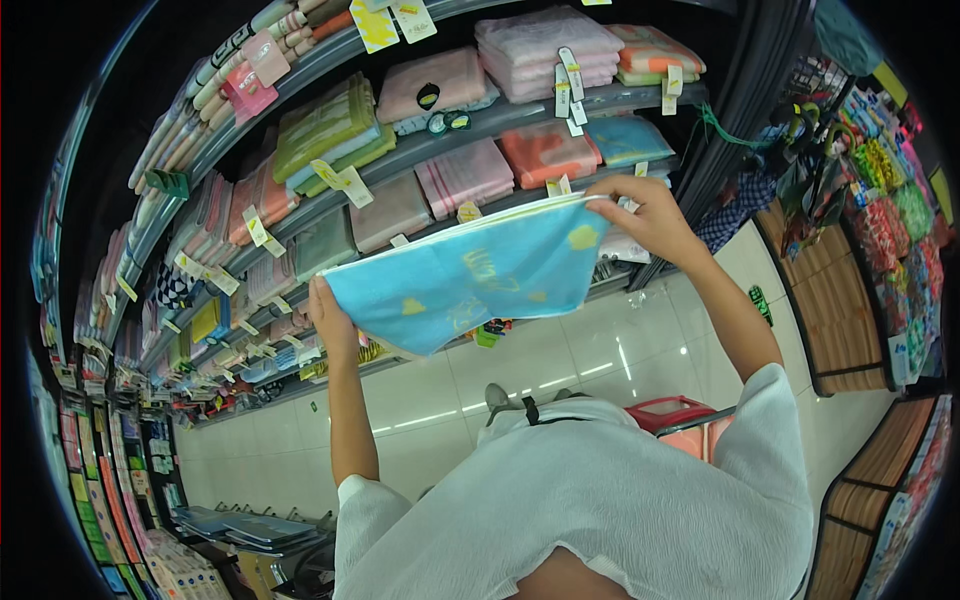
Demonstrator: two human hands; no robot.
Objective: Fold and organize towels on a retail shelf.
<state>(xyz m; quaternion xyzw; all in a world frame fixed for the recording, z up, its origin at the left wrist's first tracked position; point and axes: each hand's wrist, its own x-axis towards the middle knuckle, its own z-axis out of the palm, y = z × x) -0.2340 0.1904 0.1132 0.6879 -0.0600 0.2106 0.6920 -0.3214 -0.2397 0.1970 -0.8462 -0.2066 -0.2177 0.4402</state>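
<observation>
A blue towel [465, 281] with yellow patches and yellow lettering hangs stretched between my two hands. My left hand [331, 315] grips its upper left corner. At the upper right corner, my right hand [641, 214] pinches the edge between thumb and fingers. The towel's lower edge sags to a point, clear of the floor. Behind it, a shelf holds folded towels: a pink striped one [465, 176], an orange one [550, 150] and a blue one with yellow marks [628, 140].
More tiers carry stacked towels, such as green ones [326, 127], with hanging tags [343, 182]. A dark upright post [739, 112] stands at the shelf's right end. Wooden display stands [832, 300] with packaged goods are to the right. A red basket [667, 411] is beside me on the tiled floor [600, 352].
</observation>
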